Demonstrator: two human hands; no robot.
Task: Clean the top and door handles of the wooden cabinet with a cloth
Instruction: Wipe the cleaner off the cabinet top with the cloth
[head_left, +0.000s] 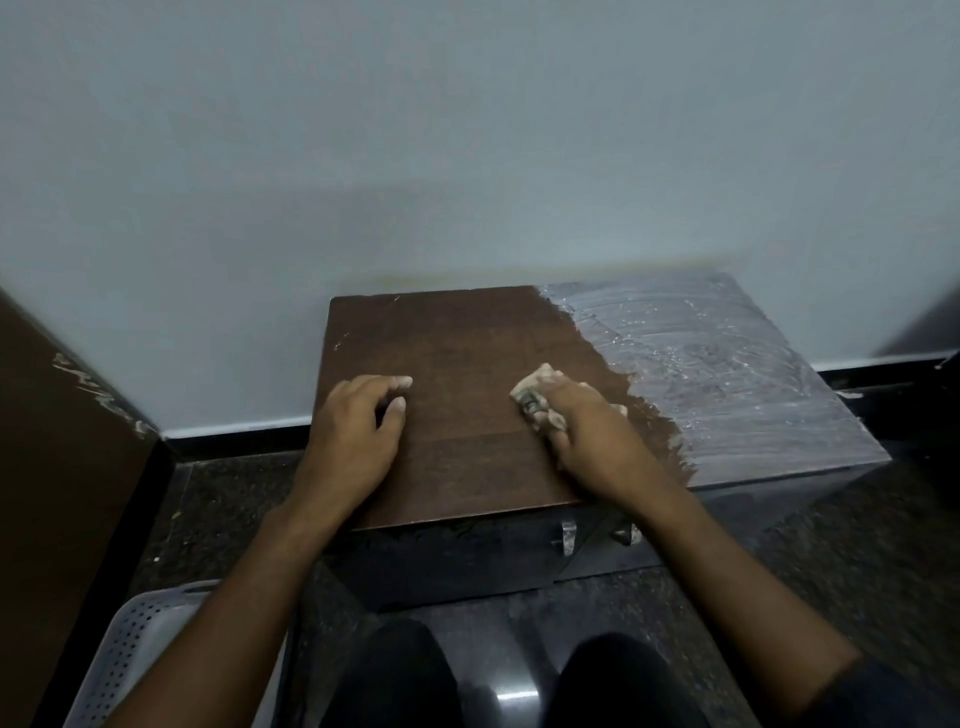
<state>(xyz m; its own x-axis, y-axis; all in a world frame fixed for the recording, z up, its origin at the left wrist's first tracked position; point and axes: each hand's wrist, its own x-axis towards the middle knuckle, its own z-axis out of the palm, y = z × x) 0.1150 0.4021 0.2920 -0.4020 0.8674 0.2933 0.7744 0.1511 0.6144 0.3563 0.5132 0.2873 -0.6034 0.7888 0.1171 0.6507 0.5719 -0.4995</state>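
I have my right hand (582, 426) bunched around the cloth (535, 389), fingers curled over it and pressing it onto the top of the wooden cabinet (457, 415), roughly at the middle. My left hand (358, 426) rests on the near-left part of the top, fingers loosely bent and holding nothing. The right portion of the top (727, 374) shows pale, streaky smears (wet or filmy, I cannot tell which), while the left part looks plain dark brown. The 2 door handles (569, 538) sit just below the near edge, untouched. I judge the cloth soft and limp, best kept wadded in the palm; the cabinet seems heavy and rigid, so firm pressure should be safe.
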